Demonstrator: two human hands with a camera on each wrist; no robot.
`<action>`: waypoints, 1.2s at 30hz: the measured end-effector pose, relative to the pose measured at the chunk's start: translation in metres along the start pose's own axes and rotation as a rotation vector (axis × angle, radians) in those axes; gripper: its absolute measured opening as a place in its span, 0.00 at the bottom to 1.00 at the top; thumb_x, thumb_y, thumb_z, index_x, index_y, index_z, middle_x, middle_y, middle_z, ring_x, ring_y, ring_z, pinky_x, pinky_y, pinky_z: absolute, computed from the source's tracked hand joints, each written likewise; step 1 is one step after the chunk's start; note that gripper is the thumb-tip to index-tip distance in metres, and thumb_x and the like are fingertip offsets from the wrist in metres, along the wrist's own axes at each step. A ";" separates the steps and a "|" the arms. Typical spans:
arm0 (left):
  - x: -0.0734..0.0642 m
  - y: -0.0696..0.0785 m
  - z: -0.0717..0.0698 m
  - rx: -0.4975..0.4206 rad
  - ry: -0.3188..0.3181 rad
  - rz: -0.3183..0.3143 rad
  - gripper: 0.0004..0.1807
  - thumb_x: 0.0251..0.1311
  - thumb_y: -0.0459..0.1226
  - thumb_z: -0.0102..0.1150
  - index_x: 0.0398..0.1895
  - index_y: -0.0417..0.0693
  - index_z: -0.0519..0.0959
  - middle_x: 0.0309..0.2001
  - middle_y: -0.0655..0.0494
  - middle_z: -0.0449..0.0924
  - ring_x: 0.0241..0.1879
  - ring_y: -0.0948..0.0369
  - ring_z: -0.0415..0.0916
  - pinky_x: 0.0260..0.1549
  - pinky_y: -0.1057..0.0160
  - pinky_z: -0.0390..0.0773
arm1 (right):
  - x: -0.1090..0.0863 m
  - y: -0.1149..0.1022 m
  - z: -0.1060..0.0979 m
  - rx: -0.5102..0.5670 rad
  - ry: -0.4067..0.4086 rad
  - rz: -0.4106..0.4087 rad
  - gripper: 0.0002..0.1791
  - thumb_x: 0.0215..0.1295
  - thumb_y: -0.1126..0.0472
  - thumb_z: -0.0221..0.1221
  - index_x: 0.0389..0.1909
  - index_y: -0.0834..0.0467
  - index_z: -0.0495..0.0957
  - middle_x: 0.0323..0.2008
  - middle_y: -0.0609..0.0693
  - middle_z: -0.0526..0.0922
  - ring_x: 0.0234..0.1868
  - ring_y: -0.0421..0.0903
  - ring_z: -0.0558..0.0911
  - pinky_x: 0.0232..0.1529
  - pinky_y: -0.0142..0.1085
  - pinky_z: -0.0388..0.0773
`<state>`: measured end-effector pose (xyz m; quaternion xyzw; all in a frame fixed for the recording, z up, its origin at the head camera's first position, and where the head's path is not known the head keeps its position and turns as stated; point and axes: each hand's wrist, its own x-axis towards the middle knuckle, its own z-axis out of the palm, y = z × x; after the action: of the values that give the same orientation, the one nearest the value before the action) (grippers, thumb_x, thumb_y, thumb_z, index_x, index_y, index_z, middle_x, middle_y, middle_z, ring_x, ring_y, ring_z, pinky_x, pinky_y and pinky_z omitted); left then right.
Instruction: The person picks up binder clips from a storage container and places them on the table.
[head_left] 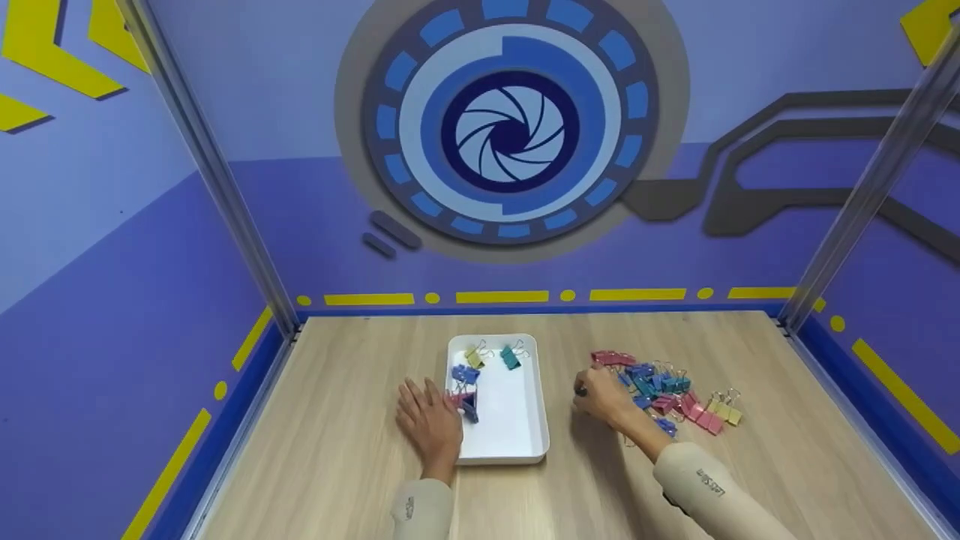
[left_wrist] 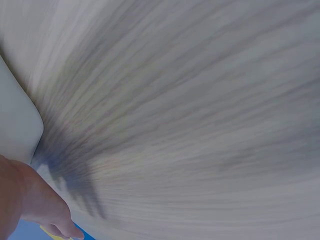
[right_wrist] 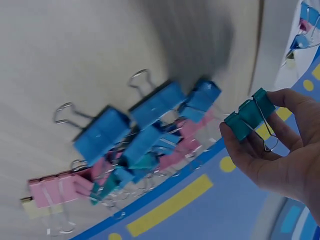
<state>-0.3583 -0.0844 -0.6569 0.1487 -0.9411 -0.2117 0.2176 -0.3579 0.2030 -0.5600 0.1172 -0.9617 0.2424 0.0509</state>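
My right hand (head_left: 604,394) pinches a green binder clip (right_wrist: 251,114) between thumb and fingers, its wire handle hanging toward the palm. It is beside a pile of blue, pink, green and yellow binder clips (right_wrist: 145,150) on the table. Fingers extended, my left hand (head_left: 431,424) lies along the left side of a white tray (head_left: 510,459); the left wrist view shows only part of this hand (left_wrist: 42,200). Inside the tray are a yellow clip (head_left: 475,358), a green clip (head_left: 511,358), a blue clip (head_left: 465,374) and, lower at the left wall, a dark blue clip (head_left: 470,409) against pink.
The wooden table (head_left: 337,450) stretches out around the tray and pile. A painted blue-purple wall (head_left: 300,225) rises behind it, with metal posts at the back left (head_left: 225,172) and back right. Pink clips (head_left: 613,358) lie at the pile's far edge.
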 end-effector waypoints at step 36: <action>-0.002 0.004 -0.001 -0.025 0.014 -0.001 0.27 0.75 0.42 0.46 0.72 0.38 0.70 0.78 0.32 0.55 0.80 0.37 0.49 0.74 0.32 0.53 | 0.000 0.009 0.000 -0.107 0.123 -0.009 0.02 0.59 0.68 0.69 0.31 0.63 0.87 0.31 0.58 0.88 0.28 0.50 0.84 0.33 0.50 0.85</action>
<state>-0.3569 -0.0808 -0.6547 0.1480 -0.9367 -0.2224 0.2261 -0.3605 0.2106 -0.5645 0.1035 -0.9679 0.1972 0.1170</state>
